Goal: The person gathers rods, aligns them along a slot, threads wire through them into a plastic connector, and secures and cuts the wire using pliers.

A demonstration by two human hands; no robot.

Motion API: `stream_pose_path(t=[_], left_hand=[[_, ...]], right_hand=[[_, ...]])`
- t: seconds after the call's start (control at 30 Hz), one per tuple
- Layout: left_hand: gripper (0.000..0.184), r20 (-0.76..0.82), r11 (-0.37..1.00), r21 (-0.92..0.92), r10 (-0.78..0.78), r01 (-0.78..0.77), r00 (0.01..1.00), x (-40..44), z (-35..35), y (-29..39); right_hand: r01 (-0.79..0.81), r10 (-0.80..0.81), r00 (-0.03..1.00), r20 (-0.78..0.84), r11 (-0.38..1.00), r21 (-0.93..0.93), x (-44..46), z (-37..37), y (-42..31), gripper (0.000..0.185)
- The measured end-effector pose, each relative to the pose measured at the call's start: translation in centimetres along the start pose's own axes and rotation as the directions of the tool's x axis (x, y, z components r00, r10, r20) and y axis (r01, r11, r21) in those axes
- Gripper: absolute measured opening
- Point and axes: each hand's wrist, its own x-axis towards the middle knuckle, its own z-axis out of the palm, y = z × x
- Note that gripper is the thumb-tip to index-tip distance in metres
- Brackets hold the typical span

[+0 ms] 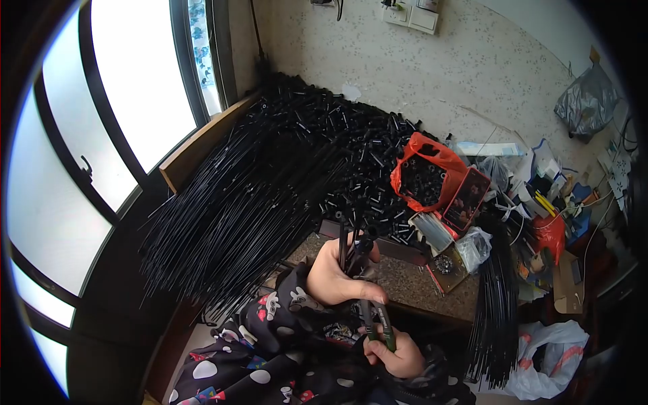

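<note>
My left hand [331,277] is closed around a few thin black rods [343,246] and a dark tubular piece [364,244], over the front edge of the worktop. Below it, my right hand [403,356] grips the dark green handles of a pair of pliers [378,327]. The jaws of the pliers point up toward my left hand, and I cannot make out what they touch. Behind my hands lies a big heap of short black tubes [358,152]. To the left of it spreads a wide bundle of long, thin black rods [223,209].
A red plastic bag [417,145] of small black parts and a phone [467,199] stand right of the heap. A clear plastic bag [474,248] lies nearby. More black rods [496,317] hang over the right edge, beside a white plastic bag [550,368]. Windows [142,81] line the left.
</note>
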Motion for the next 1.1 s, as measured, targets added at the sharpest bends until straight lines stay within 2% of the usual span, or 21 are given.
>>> stream_pose_path(t=[0.03, 0.07, 0.1, 0.2, 0.33, 0.43, 0.47, 0.53, 0.6, 0.67, 0.73, 0.77, 0.8, 0.83, 0.87, 0.9, 0.97, 1.0, 1.1], left_hand=[[0.049, 0.002, 1.000, -0.002, 0.001, -0.001, 1.000, 0.1, 0.2, 0.0], [0.048, -0.014, 0.999, 0.029, 0.018, -0.017, 1.000, 0.2, 0.4, 0.0], [0.047, -0.029, 0.998, 0.060, 0.034, -0.033, 0.999, 0.3, 0.8, 0.0], [0.045, -0.050, 0.994, 0.105, 0.047, -0.041, 0.998, 0.4, 1.2, 0.2], [0.040, -0.093, 0.995, 0.099, -0.002, 0.011, 0.996, 0.4, 1.9, -0.3], [0.037, -0.116, 0.995, 0.050, -0.078, 0.084, 0.990, 0.5, 3.0, -1.3], [0.036, -0.184, 0.996, 0.021, -0.085, 0.091, 0.979, 0.6, 3.5, -1.8], [0.035, -0.291, 0.994, -0.041, -0.113, 0.106, 0.950, 1.0, 5.0, -2.8], [0.039, -0.253, 0.992, -0.034, -0.126, 0.122, 0.959, 1.3, 5.2, -3.6], [0.044, -0.227, 0.991, -0.022, -0.135, 0.133, 0.965, 1.4, 4.5, -4.3], [0.053, -0.238, 0.999, 0.047, 0.002, 0.010, 0.971, 1.4, 3.6, -4.7], [0.053, -0.224, 0.999, 0.042, -0.003, 0.013, 0.975, 1.3, 3.5, -4.8], [0.055, -0.190, 0.999, 0.046, 0.005, 0.004, 0.982, 1.2, 3.5, -4.8], [0.057, -0.161, 0.999, 0.051, 0.015, -0.007, 0.987, 1.1, 3.4, -4.9], [0.059, -0.134, 0.998, 0.055, 0.028, -0.021, 0.991, 1.2, 3.4, -5.0], [0.059, -0.135, 0.998, 0.051, 0.032, -0.025, 0.990, 1.3, 3.3, -5.3], [0.059, -0.104, 0.997, 0.071, -0.020, 0.027, 0.994, 1.6, 3.2, -6.1], [0.059, -0.089, 0.995, 0.084, -0.047, 0.054, 0.995, 1.7, 3.2, -6.4], [0.058, -0.071, 0.995, 0.083, -0.055, 0.061, 0.996, 2.1, 3.1, -6.8]], right_hand=[[-0.143, 0.098, 0.978, 0.185, 0.957, 0.253, 0.0, -0.1, 0.2, 0.039], [-0.319, 0.140, 0.914, 0.382, 0.829, 0.459, -0.2, -0.2, 0.4, 0.041], [-0.324, 0.145, 0.913, 0.382, 0.827, 0.460, -0.2, -0.7, 0.0, 0.041], [-0.500, 0.101, 0.837, 0.537, 0.538, 0.679, 0.3, -3.0, -2.1, 0.041], [-0.481, 0.185, 0.862, 0.472, 0.596, 0.643, -0.2, -1.9, -0.4, 0.032], [-0.473, 0.177, 0.876, 0.449, 0.499, 0.726, -1.1, 0.9, 1.4, 0.024], [-0.455, 0.173, 0.889, 0.425, 0.449, 0.769, -1.3, 1.7, 1.7, 0.020], [-0.415, 0.203, 0.910, 0.362, 0.451, 0.790, -1.2, 2.5, 1.6, 0.016], [-0.361, 0.234, 0.931, 0.280, 0.481, 0.799, -0.7, 2.1, 1.8, 0.011], [-0.233, 0.307, 0.951, 0.024, 0.665, 0.710, 0.5, 0.1, 2.9, 0.008], [-0.143, 0.339, 0.869, -0.361, 0.869, 0.474, 2.7, -3.5, 6.0, 0.004], [-0.199, 0.225, 0.775, -0.591, 0.974, 0.109, 3.8, -5.4, 9.6, 0.005], [-0.203, 0.070, 0.720, -0.691, 0.973, -0.113, 4.6, -7.7, 12.7, 0.007], [-0.223, -0.107, 0.661, -0.742, 0.917, -0.331, 5.2, -9.5, 15.0, 0.010], [-0.224, -0.110, 0.660, -0.743, 0.915, -0.335, 5.5, -10.3, 16.3, 0.010], [-0.261, -0.081, 0.709, -0.701, 0.892, -0.368, 5.9, -11.0, 17.5, 0.011], [-0.327, -0.007, 0.793, -0.609, 0.839, -0.435, 6.5, -11.9, 18.6, 0.015], [-0.327, -0.007, 0.794, -0.608, 0.838, -0.436, 6.8, -11.9, 18.8, 0.015], [-0.356, -0.014, 0.861, -0.508, 0.696, -0.623, 7.7, -11.3, 19.1, 0.021]])
